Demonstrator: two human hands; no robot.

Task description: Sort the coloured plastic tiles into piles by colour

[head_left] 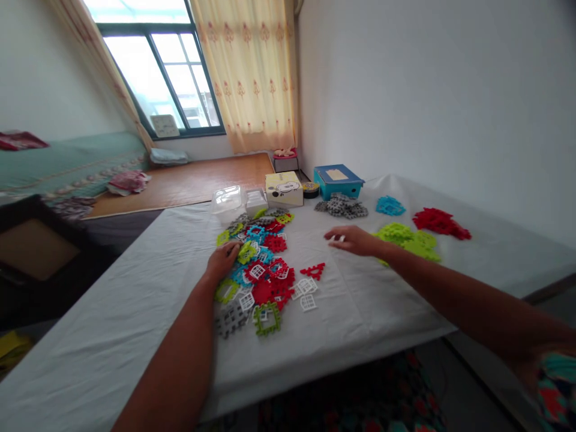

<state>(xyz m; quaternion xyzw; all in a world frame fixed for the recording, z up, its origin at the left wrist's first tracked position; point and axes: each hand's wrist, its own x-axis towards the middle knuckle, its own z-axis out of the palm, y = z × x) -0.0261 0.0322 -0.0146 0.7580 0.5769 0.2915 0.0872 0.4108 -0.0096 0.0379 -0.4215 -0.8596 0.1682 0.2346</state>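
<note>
A mixed heap of plastic interlocking tiles (261, 264) in red, blue, green, grey and white lies on a white-sheeted table (135, 312). My left hand (222, 261) rests on the heap's left side, fingers curled on a lime-green tile (246, 252). My right hand (353, 240) hovers over the sheet right of the heap, its fingers pinched on a small white tile. Sorted piles lie beyond: grey tiles (342, 207), blue tiles (389, 206), red tiles (440, 223) and green tiles (407, 240). A lone red tile (314, 271) lies between my hands.
A clear plastic container (227, 201), a cream box (283, 189), a blue box (337, 180) and a round tin (310, 189) stand along the table's far edge. A wall runs along the right. A bed and window lie beyond on the left.
</note>
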